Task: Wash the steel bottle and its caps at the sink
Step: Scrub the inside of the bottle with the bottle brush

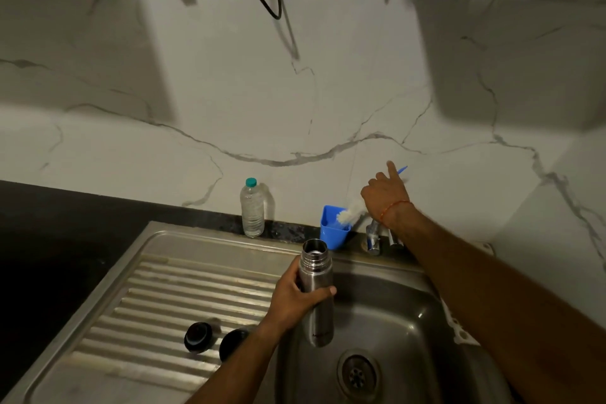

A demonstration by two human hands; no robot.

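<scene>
Now steel bottle (317, 321) in left hand (292, 300); right hand (385, 197) grips brush (349, 211).

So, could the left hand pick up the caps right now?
Probably not yet: the left hand grips the steel bottle. The caps lie on the drainboard beside its forearm.

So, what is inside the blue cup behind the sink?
The white bristle end of a brush dips into the blue cup; the right hand holds its blue handle. Its wall covers the bottom, so anything else inside is hidden.
</scene>
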